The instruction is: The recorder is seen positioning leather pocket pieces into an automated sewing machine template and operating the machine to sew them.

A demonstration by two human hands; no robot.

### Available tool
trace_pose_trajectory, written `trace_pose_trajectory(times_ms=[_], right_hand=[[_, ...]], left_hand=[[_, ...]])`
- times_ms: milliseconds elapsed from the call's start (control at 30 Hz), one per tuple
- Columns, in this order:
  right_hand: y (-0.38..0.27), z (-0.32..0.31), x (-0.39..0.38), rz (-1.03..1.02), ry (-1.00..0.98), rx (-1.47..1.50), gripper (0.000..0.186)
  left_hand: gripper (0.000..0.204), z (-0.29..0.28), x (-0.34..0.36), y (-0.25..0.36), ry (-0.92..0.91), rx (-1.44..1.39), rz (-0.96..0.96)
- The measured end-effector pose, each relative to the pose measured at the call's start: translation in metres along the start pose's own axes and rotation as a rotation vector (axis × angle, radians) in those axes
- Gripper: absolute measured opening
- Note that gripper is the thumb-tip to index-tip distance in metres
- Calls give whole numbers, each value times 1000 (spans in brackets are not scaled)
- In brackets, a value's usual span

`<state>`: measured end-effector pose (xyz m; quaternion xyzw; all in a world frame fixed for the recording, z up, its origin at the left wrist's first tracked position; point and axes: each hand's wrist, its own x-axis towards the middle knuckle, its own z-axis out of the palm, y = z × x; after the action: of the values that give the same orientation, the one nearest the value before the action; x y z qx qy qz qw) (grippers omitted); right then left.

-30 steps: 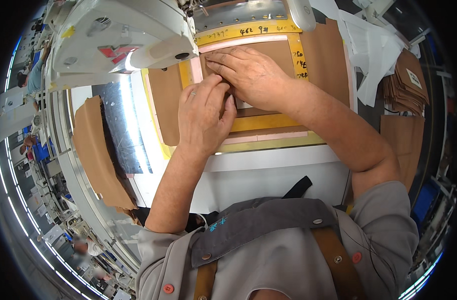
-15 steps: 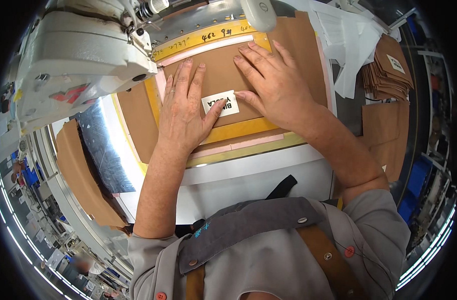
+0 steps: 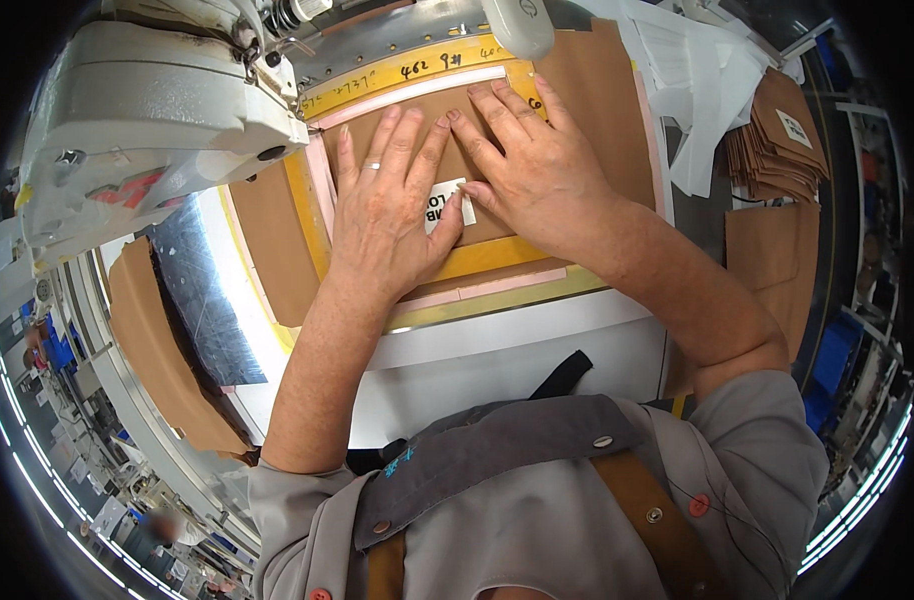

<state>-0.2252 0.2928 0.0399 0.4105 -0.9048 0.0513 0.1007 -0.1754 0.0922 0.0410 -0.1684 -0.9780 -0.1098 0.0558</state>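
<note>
A brown sheet of leather-like material (image 3: 455, 160) lies flat inside a yellow template frame (image 3: 487, 256). My left hand (image 3: 389, 205) rests palm down on its left part, fingers spread, a ring on one finger. My right hand (image 3: 542, 175) presses flat on the right part, its fingertips close to the frame's far edge. The two index fingertips almost meet. Between my thumbs a white printed label (image 3: 465, 212) sits on the sheet, partly covered by my left thumb. Neither hand grips anything.
A white sewing machine head (image 3: 167, 130) stands close by my left fingers. Rounded white machine part (image 3: 520, 28) hangs over the frame's far edge. Stacked brown pieces (image 3: 777, 135) and crumpled white sheets (image 3: 692, 90) lie at right; more brown material (image 3: 162, 350) lies at left.
My left hand has slid right across the sheet toward my right hand, covering more of the label's left side. My right hand has shifted slightly left, its index finger moving toward the left hand.
</note>
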Motion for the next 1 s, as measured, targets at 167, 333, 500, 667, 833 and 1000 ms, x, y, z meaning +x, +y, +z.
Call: trace_pose_trajectory(times_ms=[167, 333, 500, 667, 833, 1000], right_hand=[[0, 3, 0, 1, 8, 13, 58], [2, 5, 0, -4, 49, 22, 54], [2, -4, 2, -6, 41, 2, 53], [2, -2, 3, 7, 60, 31, 54], [-2, 2, 8, -13, 70, -5, 58], [-6, 5, 14, -31, 26, -49, 62]], left_hand=[[69, 5, 9, -4, 15, -130, 67], [67, 9, 12, -7, 13, -224, 58], [68, 7, 6, -9, 25, -175, 52], [63, -1, -13, -28, 93, -111, 20], [62, -6, -18, -29, 93, -7, -52], [62, -7, -16, -28, 88, 34, -82]])
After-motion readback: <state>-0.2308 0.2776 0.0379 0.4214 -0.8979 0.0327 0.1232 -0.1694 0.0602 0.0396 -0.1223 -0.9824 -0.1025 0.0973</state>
